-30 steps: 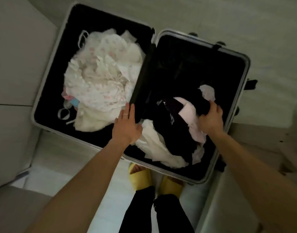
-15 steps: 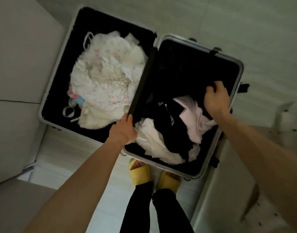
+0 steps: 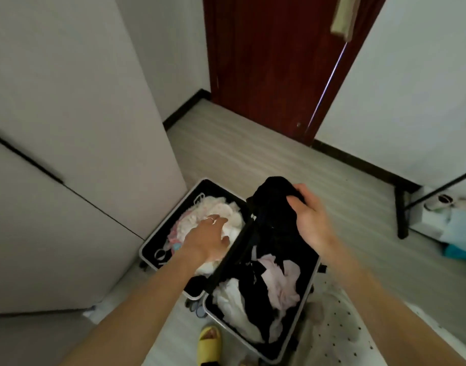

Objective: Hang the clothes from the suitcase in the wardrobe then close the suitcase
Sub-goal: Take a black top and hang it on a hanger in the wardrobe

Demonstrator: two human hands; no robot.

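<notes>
I see my right hand (image 3: 309,220) clutching a crumpled black fabric garment (image 3: 272,199) above the open silver-rimmed black suitcase (image 3: 169,220). My left hand (image 3: 208,240), fingers spread, seems to rest on pale floral clothes (image 3: 234,210) inside.

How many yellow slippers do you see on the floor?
1. The yellow slipper lies at the picture's bottom edge, beside the near corner of the suitcase. Another may be hidden behind the suitcase.

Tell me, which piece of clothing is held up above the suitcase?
The black garment, gripped in the right hand above the suitcase. The pink and white clothes lie inside it.
</notes>
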